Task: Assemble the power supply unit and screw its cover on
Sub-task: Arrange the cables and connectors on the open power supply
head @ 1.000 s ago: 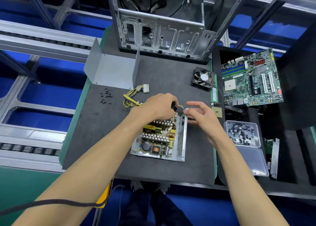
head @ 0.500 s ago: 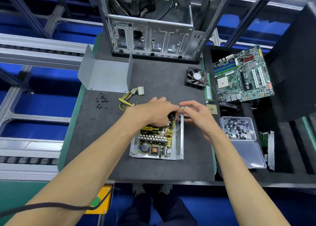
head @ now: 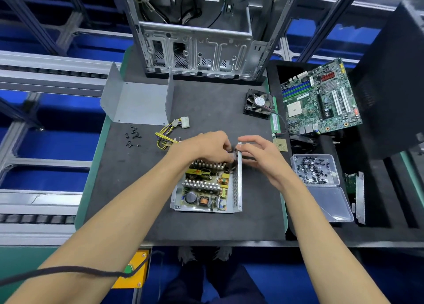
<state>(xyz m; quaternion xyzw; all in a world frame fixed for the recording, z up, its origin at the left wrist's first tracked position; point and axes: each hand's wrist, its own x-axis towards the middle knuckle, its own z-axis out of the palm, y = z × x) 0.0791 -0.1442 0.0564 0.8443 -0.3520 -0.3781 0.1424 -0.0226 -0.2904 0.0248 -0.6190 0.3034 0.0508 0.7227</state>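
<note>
Bench: dark mat with a green rim; bare mat lies left of and in front of the work, running to the near edge.
Computer case: stands open at the bench's far edge, cables hanging inside.
Motherboard: lies on the black tray to the right, off the mat.
Cover: grey folded sheet metal, open side up, at the far left of the mat, one wall overhanging the rim.
Power supply unit: open chassis at mid-bench, circuit board exposed, perforated wall upright along its right side.
Left hand: fingers curled over the unit's far end, pinching a small dark part; what it is cannot be told.
Right hand: fingers bent against the outside top of the perforated wall, fingertips meeting the left hand's.
Screw box: clear, lid open, just right of the mat's edge.
Fan: near the mat's far right edge.
Wire bundle: yellow and black, white plug, between cover and left hand.
Loose screws: scattered near the left rim.
</note>
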